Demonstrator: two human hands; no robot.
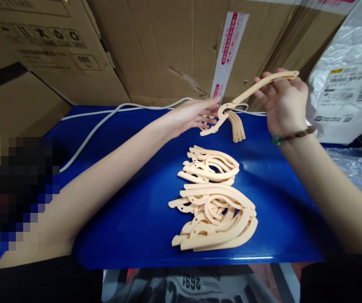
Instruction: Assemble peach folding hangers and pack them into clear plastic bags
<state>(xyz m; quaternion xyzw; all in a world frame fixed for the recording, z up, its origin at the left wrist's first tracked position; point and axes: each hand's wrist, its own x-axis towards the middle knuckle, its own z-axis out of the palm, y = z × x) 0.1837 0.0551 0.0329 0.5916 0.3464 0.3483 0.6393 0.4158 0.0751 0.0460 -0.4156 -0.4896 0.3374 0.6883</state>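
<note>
A beige plastic folding clothes hanger (250,91) is held up at a slant above the table's far side. My right hand (286,103) has its long upper arm, with the fingers behind it. My left hand (196,114) reaches in from the left with its fingers apart, beside the hook and lower arm; whether the fingertips touch is unclear. Just behind and below, a small fanned stack of hanger arms (238,127) lies on the table, partly hidden. Nearer to me are two piles of folded hangers, a smaller one (212,168) and a larger one (221,219).
The blue table (120,210) is backed by large cardboard boxes (168,50). White cables (86,147) run along its back and left side. A white wrapped parcel with a label (341,84) stands at right, above clear plastic wrap (354,172).
</note>
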